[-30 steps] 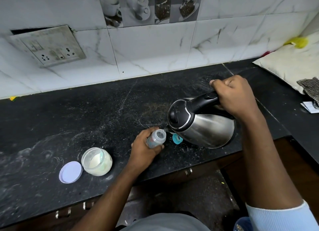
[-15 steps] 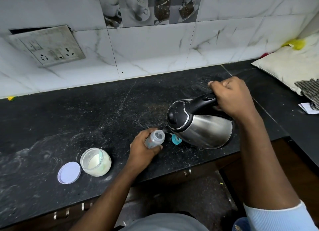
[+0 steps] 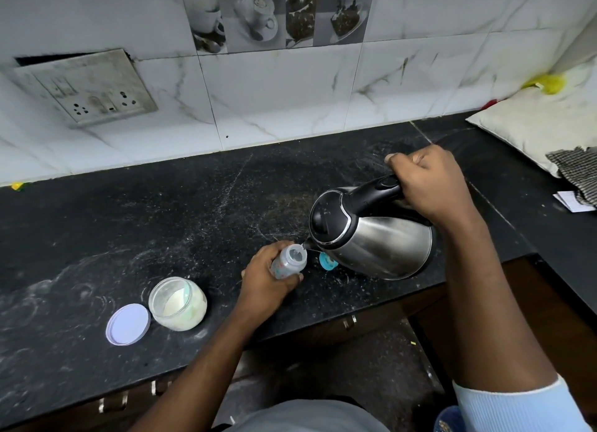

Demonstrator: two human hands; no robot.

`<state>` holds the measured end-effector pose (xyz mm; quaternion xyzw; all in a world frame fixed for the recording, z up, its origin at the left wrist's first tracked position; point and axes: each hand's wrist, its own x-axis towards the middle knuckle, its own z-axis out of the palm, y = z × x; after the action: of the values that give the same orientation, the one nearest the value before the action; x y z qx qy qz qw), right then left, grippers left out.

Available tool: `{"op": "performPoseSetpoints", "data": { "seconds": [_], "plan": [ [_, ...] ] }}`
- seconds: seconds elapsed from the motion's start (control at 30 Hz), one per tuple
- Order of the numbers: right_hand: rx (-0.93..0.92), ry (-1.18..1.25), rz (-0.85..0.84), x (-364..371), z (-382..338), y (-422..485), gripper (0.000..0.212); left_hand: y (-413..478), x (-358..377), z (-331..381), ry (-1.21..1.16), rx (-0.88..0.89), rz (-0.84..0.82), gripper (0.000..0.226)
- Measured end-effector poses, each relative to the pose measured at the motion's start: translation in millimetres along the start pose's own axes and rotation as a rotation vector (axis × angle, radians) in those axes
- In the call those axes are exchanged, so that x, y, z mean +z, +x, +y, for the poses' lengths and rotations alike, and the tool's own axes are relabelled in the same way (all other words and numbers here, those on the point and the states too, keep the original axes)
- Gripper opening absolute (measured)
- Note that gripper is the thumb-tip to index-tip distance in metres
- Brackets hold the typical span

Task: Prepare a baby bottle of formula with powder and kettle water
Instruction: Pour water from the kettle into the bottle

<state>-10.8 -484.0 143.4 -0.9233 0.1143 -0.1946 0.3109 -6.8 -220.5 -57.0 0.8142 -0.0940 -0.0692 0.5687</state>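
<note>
My left hand grips a small clear baby bottle, open at the top and tilted toward the kettle. My right hand is closed around the black handle of a steel kettle, which is tipped left so its spout touches the bottle's mouth. A teal bottle cap lies on the counter just right of the bottle, partly under the kettle. An open glass jar of pale powder stands to the left, with its lilac lid flat beside it.
The black stone counter is dusted with white powder and ends at a front edge near my body. A wall socket plate hangs on the tiled wall. A cream pillow and a checked cloth sit at the far right.
The kettle stays tipped at the bottle's mouth; both hands hold nearly the same position, with only a slight shift of the view.
</note>
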Motion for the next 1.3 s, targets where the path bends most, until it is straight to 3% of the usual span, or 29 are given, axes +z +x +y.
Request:
{"op": "performPoseSetpoints", "data": {
  "seconds": [0.7, 1.03, 1.3],
  "plan": [
    [0.063, 0.115, 0.003, 3, 12, -5, 0.059, -1, 1, 6, -0.075, 0.047, 0.003, 0.063],
    [0.204, 0.436, 0.02, 8, 25, 0, 0.058, -4, -2, 16, -0.165, 0.041, -0.016, 0.06],
    [0.33, 0.844, 0.111, 28, 9, 31, 0.034, -15, -10, 2, -0.132, 0.003, 0.047, 0.062]
  ]
}}
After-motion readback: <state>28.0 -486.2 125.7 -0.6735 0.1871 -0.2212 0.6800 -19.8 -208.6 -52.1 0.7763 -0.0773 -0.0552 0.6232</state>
